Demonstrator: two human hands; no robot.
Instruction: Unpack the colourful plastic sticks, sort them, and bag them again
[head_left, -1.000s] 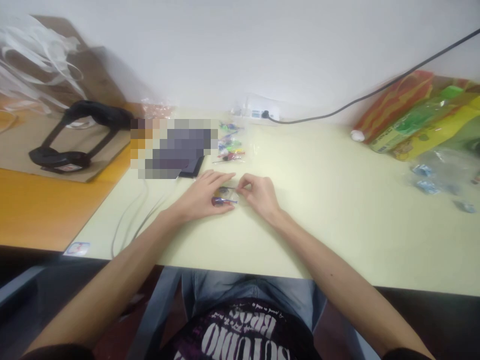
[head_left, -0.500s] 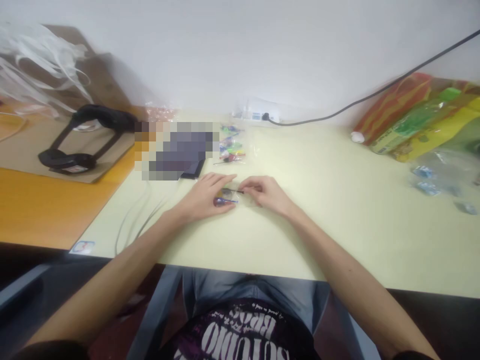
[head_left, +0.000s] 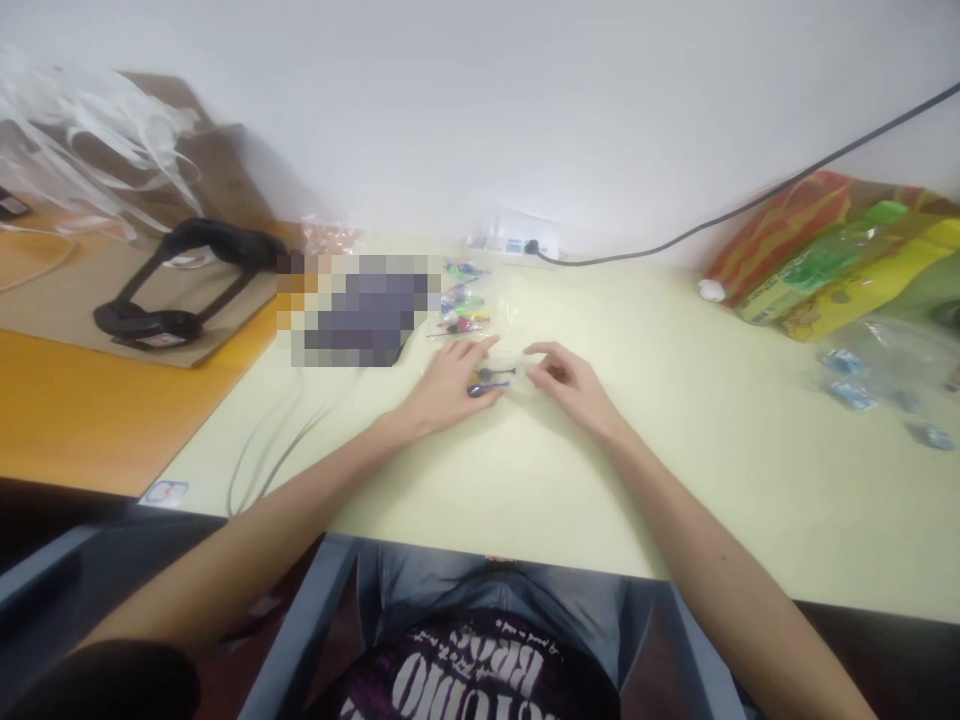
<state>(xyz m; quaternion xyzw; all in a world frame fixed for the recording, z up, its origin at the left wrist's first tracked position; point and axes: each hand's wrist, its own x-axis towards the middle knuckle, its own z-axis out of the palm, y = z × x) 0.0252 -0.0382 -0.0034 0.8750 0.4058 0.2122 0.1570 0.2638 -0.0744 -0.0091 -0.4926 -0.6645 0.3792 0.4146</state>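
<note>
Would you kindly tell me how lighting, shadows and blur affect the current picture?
Head view: the light is soft and even, with a faint shadow on the table near the right hand; the blue piece and black piece by the left hand look soft-edged; a pixelated block masks an area farther left; the clear plastic at right shows pale highlights.

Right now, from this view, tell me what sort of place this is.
Probably an indoor workspace: a pale yellow table stands against a white wall, with small colourful items laid out and a black cord at the back.
</note>
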